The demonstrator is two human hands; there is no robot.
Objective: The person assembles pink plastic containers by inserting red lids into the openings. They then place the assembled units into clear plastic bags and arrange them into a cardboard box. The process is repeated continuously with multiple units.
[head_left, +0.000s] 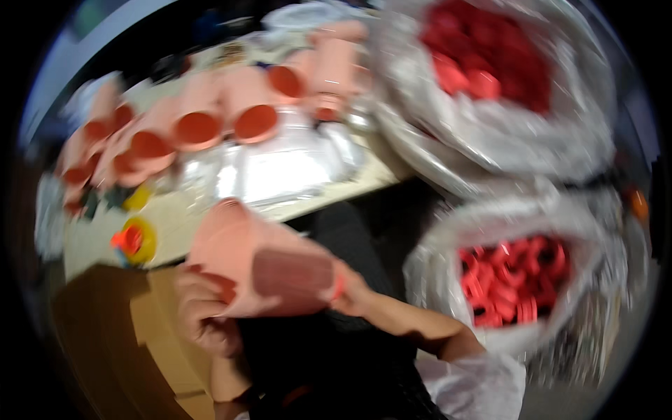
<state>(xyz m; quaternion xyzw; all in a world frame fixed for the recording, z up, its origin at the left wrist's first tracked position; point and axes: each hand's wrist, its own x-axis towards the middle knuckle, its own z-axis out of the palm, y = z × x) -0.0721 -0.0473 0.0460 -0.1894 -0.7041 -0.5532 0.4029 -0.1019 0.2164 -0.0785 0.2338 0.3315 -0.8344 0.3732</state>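
A pink plastic bottle body (287, 255) lies tilted across my lap, its wide end to the left and its narrow end to the right. A darker rectangular patch shows on its side. My left hand (206, 308) is closed round the rim of the wide end, with fingers curled at the edge. At the narrow end my right hand (353, 295) grips a small red piece (339, 287), partly hidden by the fingers; whether it is a cap or a collar I cannot make out. The picture is blurred by motion.
Several pink bottle bodies (192, 115) lie on the table (364, 183), beside clear plastic packets (287, 161). A yellow round thing (145, 241) holds an orange piece. Plastic bags of red parts (514, 276) (483, 56) stand right. A cardboard box (164, 343) is lower left.
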